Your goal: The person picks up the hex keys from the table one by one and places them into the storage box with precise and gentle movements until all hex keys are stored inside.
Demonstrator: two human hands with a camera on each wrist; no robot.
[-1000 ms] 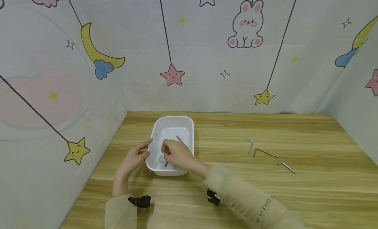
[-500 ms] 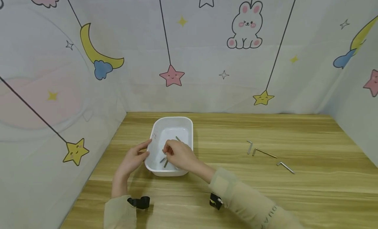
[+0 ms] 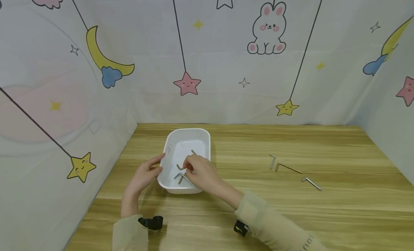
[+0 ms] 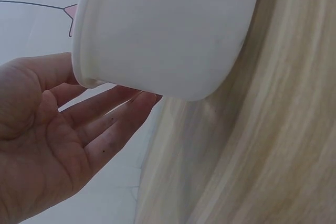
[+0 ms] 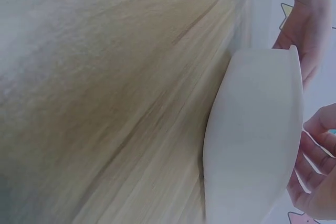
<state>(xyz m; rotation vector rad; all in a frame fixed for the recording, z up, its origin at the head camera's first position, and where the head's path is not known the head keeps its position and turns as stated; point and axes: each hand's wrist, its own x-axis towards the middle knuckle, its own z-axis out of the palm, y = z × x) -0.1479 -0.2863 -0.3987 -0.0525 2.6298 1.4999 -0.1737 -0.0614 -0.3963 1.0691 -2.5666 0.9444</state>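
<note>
A white plastic tray (image 3: pixel 168 188) stands on the table at the left. My left hand (image 3: pixel 143 177) touches its left wall near the rim, and its fingers (image 4: pixel 121 135) lie fairly straight along the outside in the left wrist view. Inside the tray my right hand (image 3: pixel 203 175) has its fingers curled low among several L-shaped hex keys. A brass hex key (image 3: pixel 179 167) shows just left of the fingertips, with a silver hex key (image 3: pixel 177 176) closer to the front. Whether the right fingertips pinch a key is hidden. In the right wrist view the tray wall partly covers the right hand (image 5: pixel 320 166).
On the table right of the tray lie a small silver hex key (image 3: pixel 273 161), a long brass one (image 3: pixel 290 168) and another silver one (image 3: pixel 312 183). The wooden table (image 3: pixel 245 143) is bordered by a printed fabric backdrop (image 3: pixel 220 107) at the back and sides.
My right hand has drawn slightly to the right inside the tray, uncovering the brass and silver hex keys. The left hand keeps its place at the tray wall.
</note>
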